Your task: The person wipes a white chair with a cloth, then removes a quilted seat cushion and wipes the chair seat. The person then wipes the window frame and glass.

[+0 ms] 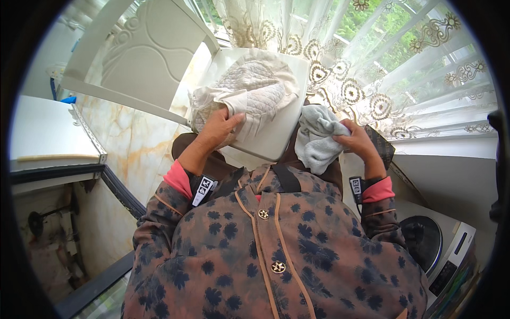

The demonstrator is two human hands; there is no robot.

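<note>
A white chair stands in front of me, its carved backrest to the left. Across its seat lies a cream quilted cloth with a ruffled edge, bunched and folded on the near side. My left hand pinches that near edge between thumb and fingers. Off the seat's right side hangs a crumpled pale grey cloth, which looks like a towel. My right hand is closed on its upper right part, above my right knee. Some of the fingers on both hands are hidden.
Sheer embroidered curtains hang before a window at the back right. A white cabinet or table with dark edging is on the left. At the lower right stands a white appliance with a round dark top. The floor is marble-patterned.
</note>
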